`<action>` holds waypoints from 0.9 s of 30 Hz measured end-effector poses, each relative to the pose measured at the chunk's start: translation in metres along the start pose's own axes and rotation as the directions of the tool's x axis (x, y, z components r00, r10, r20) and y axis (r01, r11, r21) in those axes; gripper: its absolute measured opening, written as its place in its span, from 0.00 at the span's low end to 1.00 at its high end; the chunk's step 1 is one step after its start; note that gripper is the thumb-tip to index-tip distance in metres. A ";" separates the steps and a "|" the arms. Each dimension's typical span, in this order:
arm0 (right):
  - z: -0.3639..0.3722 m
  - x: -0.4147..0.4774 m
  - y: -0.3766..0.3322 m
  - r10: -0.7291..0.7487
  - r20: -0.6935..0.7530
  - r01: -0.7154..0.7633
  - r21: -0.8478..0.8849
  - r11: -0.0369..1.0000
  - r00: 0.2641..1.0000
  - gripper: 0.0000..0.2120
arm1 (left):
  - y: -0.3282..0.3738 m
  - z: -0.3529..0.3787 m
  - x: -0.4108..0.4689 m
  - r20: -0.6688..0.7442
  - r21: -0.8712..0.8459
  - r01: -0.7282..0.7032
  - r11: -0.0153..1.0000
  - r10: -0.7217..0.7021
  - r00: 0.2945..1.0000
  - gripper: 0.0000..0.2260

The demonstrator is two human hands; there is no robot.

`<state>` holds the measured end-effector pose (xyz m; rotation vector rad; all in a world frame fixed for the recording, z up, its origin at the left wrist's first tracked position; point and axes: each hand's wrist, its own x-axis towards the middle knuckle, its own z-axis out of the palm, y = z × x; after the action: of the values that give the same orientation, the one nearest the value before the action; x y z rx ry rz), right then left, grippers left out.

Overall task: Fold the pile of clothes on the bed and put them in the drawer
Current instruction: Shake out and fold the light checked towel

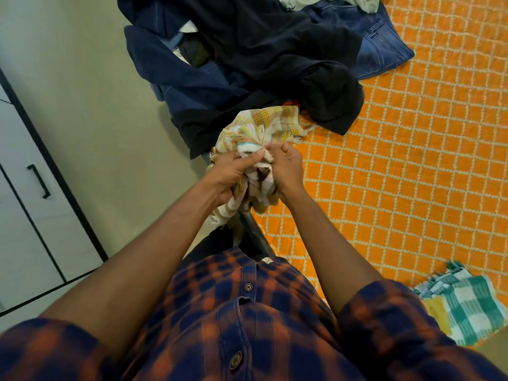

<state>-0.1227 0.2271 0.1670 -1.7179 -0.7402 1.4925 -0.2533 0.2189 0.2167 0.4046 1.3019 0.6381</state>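
A crumpled cream towel with yellow and brown checks (264, 127) hangs bunched over the bed's near edge. My left hand (233, 171) grips its bunched cloth from the left, thumb pressed on top. My right hand (286, 169) pinches the same towel from the right with curled fingers. Behind the towel lies the pile of dark clothes (247, 56), black and navy pieces heaped together, with blue jeans (382, 48) at its right and pale garments (330, 1) at the top edge. The drawer unit (35, 188), white with a black handle, stands at the left.
The bed carries an orange cover with a white lattice pattern (412, 160). A folded green, white and yellow checked towel (464, 301) lies on it at the lower right. Pale floor (96, 92) separates the bed from the drawer unit. The bed's dark frame edge (255, 232) runs below my hands.
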 end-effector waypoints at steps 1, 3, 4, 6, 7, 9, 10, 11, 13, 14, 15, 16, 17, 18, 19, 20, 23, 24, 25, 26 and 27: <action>-0.001 0.004 0.001 0.029 -0.043 -0.029 0.015 0.999 0.999 0.11 | 0.001 0.001 -0.001 0.008 0.011 0.008 1.000 -0.008 1.000 0.18; -0.003 0.008 0.001 0.067 -0.074 -0.067 0.004 0.998 0.995 0.10 | 0.004 0.003 -0.003 0.035 0.063 0.001 0.998 -0.003 0.999 0.15; -0.004 0.009 0.001 0.065 -0.085 -0.067 -0.027 0.997 0.994 0.11 | 0.005 0.004 -0.004 0.048 0.083 -0.006 0.997 0.002 0.999 0.14; -0.008 0.008 0.000 0.010 -0.153 -0.037 -0.179 0.983 0.988 0.11 | 0.006 0.006 -0.006 0.042 0.086 0.007 0.996 -0.011 0.999 0.11; -0.010 0.005 -0.003 -0.055 -0.211 -0.004 -0.271 0.963 0.976 0.11 | 0.007 0.007 -0.007 0.024 0.075 0.018 0.997 -0.019 1.000 0.11; -0.014 -0.005 -0.008 -0.247 -0.242 0.168 -0.307 0.937 0.938 0.08 | 0.008 0.008 -0.011 -0.020 0.054 0.019 0.998 -0.018 1.000 0.12; -0.016 -0.011 -0.011 -0.348 -0.197 0.290 -0.269 0.918 0.917 0.06 | 0.009 0.007 -0.012 -0.042 0.050 0.010 0.999 -0.007 0.999 0.12; -0.017 -0.016 -0.013 -0.433 -0.118 0.400 -0.226 0.888 0.894 0.05 | 0.010 0.005 -0.014 -0.058 0.041 0.001 0.999 0.002 0.998 0.13; -0.020 -0.028 -0.014 -0.524 0.116 0.536 -0.215 0.816 0.844 0.11 | 0.016 0.002 -0.017 -0.054 0.014 -0.003 1.000 0.004 0.999 0.14; -0.019 -0.032 -0.011 -0.541 0.216 0.581 -0.233 0.780 0.813 0.15 | 0.019 -0.001 -0.019 -0.041 0.022 -0.015 1.000 0.016 0.999 0.14; -0.019 -0.033 -0.007 -0.545 0.276 0.608 -0.263 0.749 0.791 0.17 | 0.022 -0.002 -0.020 -0.026 0.061 -0.034 0.998 0.036 0.999 0.13; -0.015 -0.034 -0.003 -0.554 0.293 0.624 -0.286 0.728 0.780 0.17 | 0.025 -0.004 -0.021 -0.014 0.122 -0.056 0.991 0.058 0.998 0.12; -0.011 -0.036 -0.001 -0.569 0.273 0.630 -0.298 0.717 0.776 0.17 | 0.026 -0.006 -0.023 -0.005 0.180 -0.075 0.981 0.077 0.997 0.12; -0.007 -0.035 0.000 -0.580 0.233 0.625 -0.308 0.718 0.781 0.16 | 0.027 -0.007 -0.024 0.006 0.224 -0.088 0.971 0.089 0.996 0.12; -0.002 -0.036 -0.002 -0.575 0.183 0.602 -0.314 0.734 0.797 0.16 | 0.028 -0.009 -0.024 0.021 0.265 -0.114 0.957 0.112 0.993 0.12; 0.002 -0.036 -0.006 -0.551 0.122 0.560 -0.295 0.774 0.826 0.16 | 0.028 -0.013 -0.025 0.042 0.323 -0.157 0.933 0.151 0.988 0.13; 0.004 -0.028 -0.019 -0.296 -0.165 0.294 -0.037 0.955 0.941 0.11 | 0.031 -0.027 -0.032 0.136 0.540 -0.249 0.804 0.209 0.968 0.14; 0.000 -0.020 -0.021 -0.163 -0.267 0.187 0.066 0.980 0.950 0.11 | 0.033 -0.030 -0.034 0.167 0.590 -0.261 0.764 0.201 0.965 0.16; -0.008 -0.013 -0.022 -0.038 -0.333 0.082 0.118 0.990 0.942 0.12 | 0.033 -0.031 -0.037 0.196 0.639 -0.276 0.718 0.195 0.961 0.20; -0.016 -0.007 -0.024 0.048 -0.360 0.002 0.139 0.990 0.932 0.14 | 0.037 -0.030 -0.041 0.214 0.704 -0.301 0.643 0.212 0.953 0.24; -0.023 -0.002 -0.023 0.101 -0.358 -0.055 0.139 0.989 0.928 0.16 | 0.039 -0.029 -0.044 0.226 0.773 -0.320 0.547 0.235 0.946 0.27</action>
<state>-0.0996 0.2349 0.1889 -1.8725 -0.3767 1.1912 -0.2956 0.2187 0.2672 1.4167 1.3910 0.2272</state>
